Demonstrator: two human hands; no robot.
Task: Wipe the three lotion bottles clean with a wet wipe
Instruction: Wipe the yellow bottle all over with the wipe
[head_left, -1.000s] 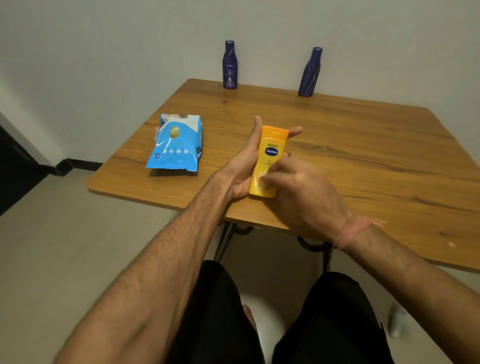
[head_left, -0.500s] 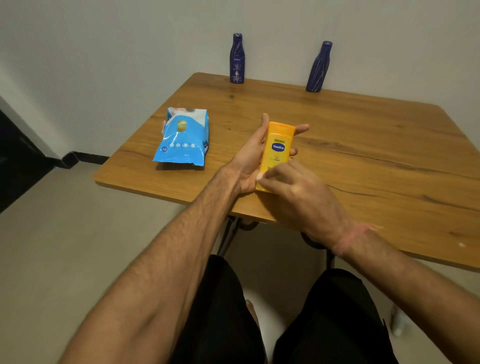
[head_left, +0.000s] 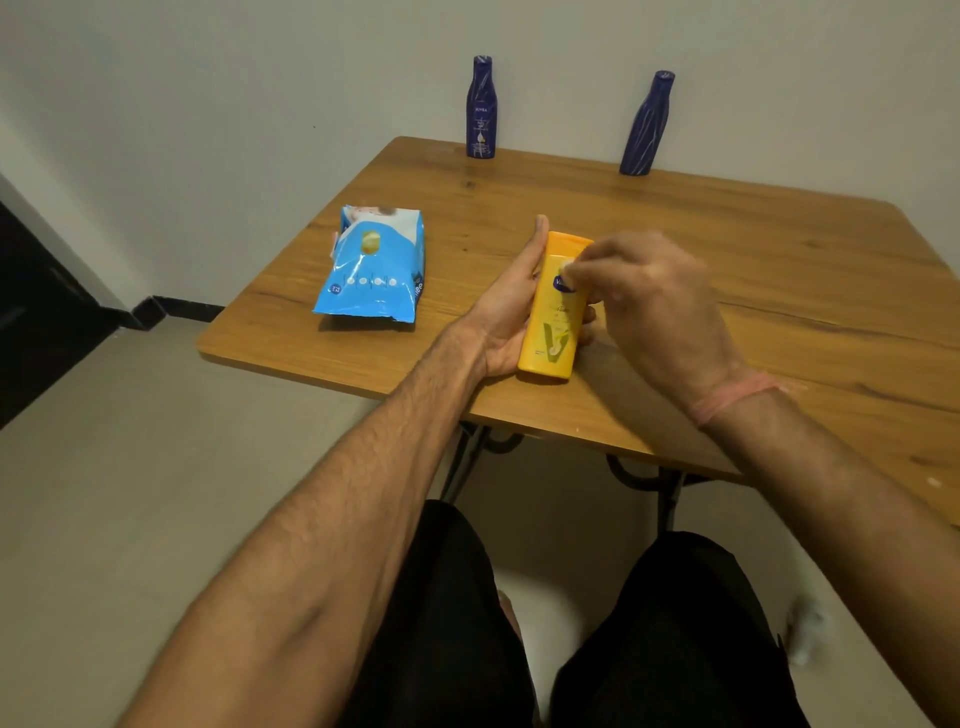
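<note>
Head view: left hand (head_left: 506, 317) cradles the yellow bottle (head_left: 553, 312) — fingers curled behind it — over the desk (head_left: 753, 249). Right hand (head_left: 649, 301) pinches a small white wipe (head_left: 568, 268) against its label. Two blue bottles (head_left: 481, 109) stand well beyond both hands.

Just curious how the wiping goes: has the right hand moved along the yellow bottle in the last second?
Yes. The right hand slid from the base of the yellow Vaseline bottle up toward its cap.

Left hand (head_left: 506, 317): palm up, thumb straight, cradling the yellow bottle (head_left: 553, 312) from its left side. Right hand (head_left: 649, 306): fingers curled, pinching a small white wipe (head_left: 567, 270) against the bottle's upper face. Both forearms extended forward.
</note>
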